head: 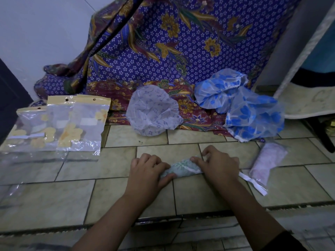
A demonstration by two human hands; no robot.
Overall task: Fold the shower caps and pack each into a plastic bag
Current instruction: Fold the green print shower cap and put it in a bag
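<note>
On the tiled floor straight ahead: green shower cap (181,169) rolled, long axis left-right. My left hand (148,171) and right hand (217,163) pinch its ends. Empty bags (79,124) lie far left, probably nearer the left hand.

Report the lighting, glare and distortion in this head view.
Head view: dim, bluish light with soft shadows; glare glints on the empty plastic bags; wide-angle bending curves the floor tiles near the edges; left hand, right hand and the green shower cap stay reasonably sharp; corners look smeared.
</note>
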